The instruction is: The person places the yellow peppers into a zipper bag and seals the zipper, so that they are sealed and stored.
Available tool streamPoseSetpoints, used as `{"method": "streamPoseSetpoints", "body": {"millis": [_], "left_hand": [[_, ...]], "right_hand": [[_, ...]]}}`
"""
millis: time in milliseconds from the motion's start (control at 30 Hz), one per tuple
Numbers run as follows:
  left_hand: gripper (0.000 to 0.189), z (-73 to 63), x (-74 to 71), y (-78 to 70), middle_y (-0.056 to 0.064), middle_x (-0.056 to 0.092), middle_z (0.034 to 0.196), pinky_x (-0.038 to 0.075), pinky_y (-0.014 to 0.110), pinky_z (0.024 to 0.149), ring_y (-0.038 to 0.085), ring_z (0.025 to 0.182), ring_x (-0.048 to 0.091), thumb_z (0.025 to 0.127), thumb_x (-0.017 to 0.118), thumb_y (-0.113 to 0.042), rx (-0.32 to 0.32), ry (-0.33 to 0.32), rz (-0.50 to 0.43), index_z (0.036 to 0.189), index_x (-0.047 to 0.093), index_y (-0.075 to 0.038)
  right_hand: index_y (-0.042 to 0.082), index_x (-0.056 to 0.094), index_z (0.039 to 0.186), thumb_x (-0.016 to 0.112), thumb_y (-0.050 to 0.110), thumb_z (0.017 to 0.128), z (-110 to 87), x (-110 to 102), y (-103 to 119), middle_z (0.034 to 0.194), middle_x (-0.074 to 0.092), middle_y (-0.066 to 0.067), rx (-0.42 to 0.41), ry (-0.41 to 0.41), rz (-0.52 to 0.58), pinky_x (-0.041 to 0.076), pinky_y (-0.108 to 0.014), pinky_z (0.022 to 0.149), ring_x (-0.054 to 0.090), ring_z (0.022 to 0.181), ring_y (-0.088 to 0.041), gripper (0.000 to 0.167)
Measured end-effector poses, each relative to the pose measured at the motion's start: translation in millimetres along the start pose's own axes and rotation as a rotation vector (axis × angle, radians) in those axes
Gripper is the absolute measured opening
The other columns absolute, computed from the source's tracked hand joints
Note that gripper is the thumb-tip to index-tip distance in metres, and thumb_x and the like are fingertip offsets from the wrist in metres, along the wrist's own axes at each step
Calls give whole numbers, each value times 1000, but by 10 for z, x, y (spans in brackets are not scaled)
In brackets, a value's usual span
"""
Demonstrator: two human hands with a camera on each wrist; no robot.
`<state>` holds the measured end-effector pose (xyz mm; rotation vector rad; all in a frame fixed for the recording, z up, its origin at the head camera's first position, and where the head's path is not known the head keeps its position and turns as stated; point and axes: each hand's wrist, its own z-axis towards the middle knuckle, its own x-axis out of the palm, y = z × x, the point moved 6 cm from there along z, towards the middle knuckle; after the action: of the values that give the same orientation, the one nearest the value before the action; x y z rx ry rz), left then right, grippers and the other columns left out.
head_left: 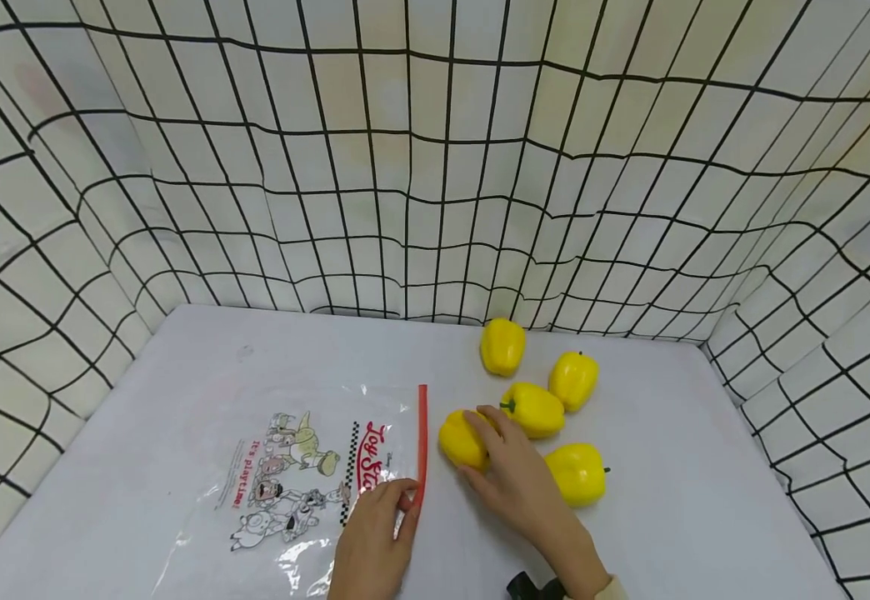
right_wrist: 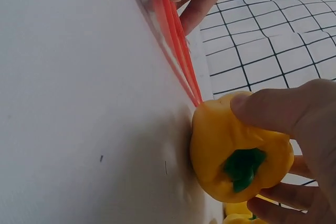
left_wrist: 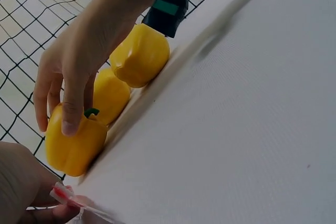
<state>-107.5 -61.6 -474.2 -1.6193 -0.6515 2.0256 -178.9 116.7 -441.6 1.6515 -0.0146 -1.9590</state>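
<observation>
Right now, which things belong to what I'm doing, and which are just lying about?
Seem part of the job:
clear bag, its red edge held by your left fingers
yellow pepper, gripped by your right fingers
probably the four loose peppers

Just surroundings:
white table
black mesh

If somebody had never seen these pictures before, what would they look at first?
Probably the five bright yellow peppers on the white table, with the right hand gripping the one nearest the bag. Next might come that clear cartoon bag to their left in the head view, its red edge pinched by the left hand. Behind everything stands a big black grid.
</observation>
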Motion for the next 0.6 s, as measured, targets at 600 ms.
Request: {"method": "streamPoseSetpoints", "body": {"millis": [600], "left_hand": [[26,-5,-86,-31,-10,62,85,47,30,64,8,72,53,83,78,-5,60,-149,23,107,75,-18]], "right_hand": [[26,54,149,85,35,88,-9,-70,45,153,52,7,3,14,239,45,-37,119,53,141,-14,69]]}}
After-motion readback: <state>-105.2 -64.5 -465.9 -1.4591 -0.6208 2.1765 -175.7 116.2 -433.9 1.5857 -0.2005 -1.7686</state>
